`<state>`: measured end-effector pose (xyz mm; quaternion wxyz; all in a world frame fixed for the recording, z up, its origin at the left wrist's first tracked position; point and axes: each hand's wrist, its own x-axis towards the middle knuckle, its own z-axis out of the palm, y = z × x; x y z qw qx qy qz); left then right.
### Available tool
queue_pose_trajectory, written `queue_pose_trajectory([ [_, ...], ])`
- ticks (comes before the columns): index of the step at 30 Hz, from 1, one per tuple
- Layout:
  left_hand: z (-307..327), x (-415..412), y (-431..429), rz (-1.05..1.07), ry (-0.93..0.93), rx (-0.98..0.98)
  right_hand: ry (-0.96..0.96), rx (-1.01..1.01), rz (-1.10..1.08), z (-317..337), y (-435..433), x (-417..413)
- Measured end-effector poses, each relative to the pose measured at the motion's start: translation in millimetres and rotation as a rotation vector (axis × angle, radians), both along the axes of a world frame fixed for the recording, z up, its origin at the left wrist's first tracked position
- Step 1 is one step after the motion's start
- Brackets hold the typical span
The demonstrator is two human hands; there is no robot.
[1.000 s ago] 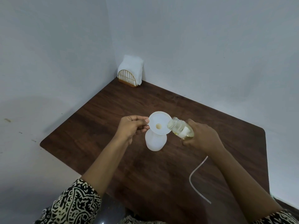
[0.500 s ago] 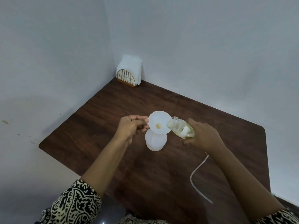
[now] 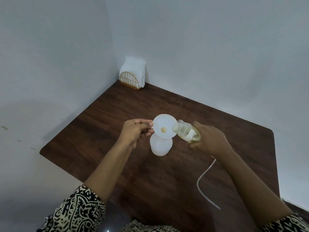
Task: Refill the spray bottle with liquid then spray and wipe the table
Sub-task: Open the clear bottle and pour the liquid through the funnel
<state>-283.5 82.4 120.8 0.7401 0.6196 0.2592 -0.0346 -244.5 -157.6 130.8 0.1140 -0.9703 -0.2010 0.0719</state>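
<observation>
My left hand (image 3: 135,133) pinches the rim of the white funnel (image 3: 164,126), which sits in the neck of the spray bottle (image 3: 160,146) standing mid-table. My right hand (image 3: 210,141) grips the small clear bottle (image 3: 186,133), tilted with its mouth over the funnel's edge. If I tip too fast, I think the yellowish liquid could run over the rim onto the table (image 3: 103,124). A nudge could topple the light spray bottle. The thin tube (image 3: 203,180) lies beside my right forearm and could get swept away. The napkin holder (image 3: 132,77) stands well apart in the far corner.
</observation>
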Motion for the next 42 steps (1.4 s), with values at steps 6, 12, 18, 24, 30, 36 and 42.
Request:
queue_pose_trajectory([
  [6,-0.6,0.0,0.3,-0.004,-0.004,0.001,-0.007,-0.012,-0.004,0.2,1.6,-0.7],
  [12,-1.0,-0.4,-0.6,-0.007,-0.006,0.021,-0.01,-0.019,0.003,0.9,0.0,0.3],
  [18,0.5,-1.3,-1.1,0.001,-0.004,0.02,-0.026,-0.028,0.009,-0.4,-0.7,0.5],
  [24,0.7,-1.9,-2.3,0.002,-0.008,0.028,-0.025,-0.03,0.009,-0.5,0.2,0.8],
  [30,-1.3,-2.6,-3.4,0.021,0.016,0.012,-0.029,-0.034,0.019,0.1,-0.7,-0.4],
  [36,-2.0,-2.1,-3.3,0.022,0.024,0.028,-0.032,-0.041,0.037,0.1,-0.7,0.8],
  [42,-0.5,-1.6,-3.0,0.019,0.004,0.006,-0.031,-0.048,0.042,-0.4,-0.2,2.6],
])
